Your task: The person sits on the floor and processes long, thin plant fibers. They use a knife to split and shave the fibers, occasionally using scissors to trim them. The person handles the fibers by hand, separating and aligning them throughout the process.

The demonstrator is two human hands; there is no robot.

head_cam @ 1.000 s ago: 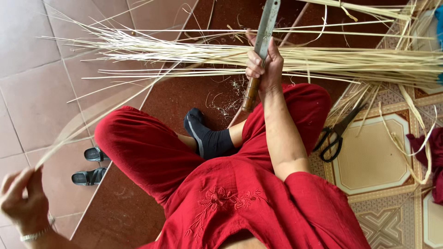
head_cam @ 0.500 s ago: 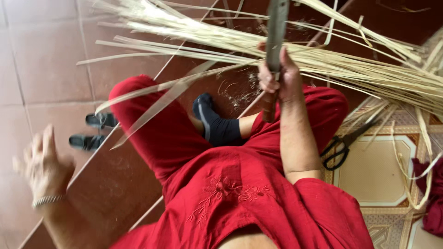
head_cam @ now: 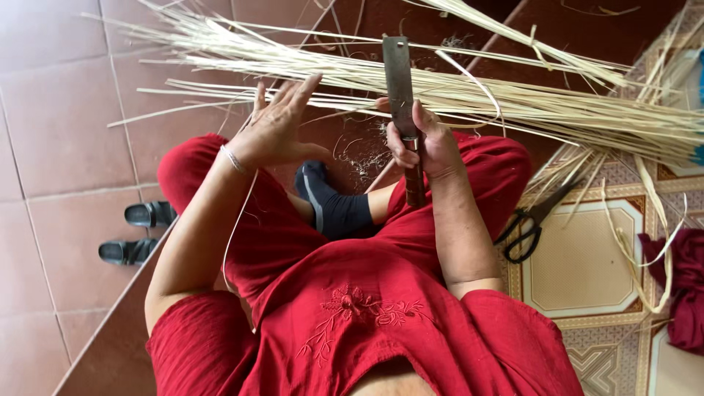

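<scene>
Gripping knife (head_cam: 401, 81) upright, right hand (head_cam: 429, 143) clamped | left hand (head_cam: 275, 128) spread beside strips (head_cam: 513, 103)

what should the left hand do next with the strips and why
Probably lower the left hand onto the strips and pinch one. It hovers open, fingers spread, right beside the bundle but gripping nothing, while the right hand holds the knife upright with its blade at the bundle. No strip seems fed to the blade yet.

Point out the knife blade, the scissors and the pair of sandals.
knife blade (head_cam: 400, 70): head view, flat of the blade above the right hand.
scissors (head_cam: 529, 227): head view, near the handle loops.
sandals (head_cam: 138, 233): head view, between the pair's straps.
</scene>
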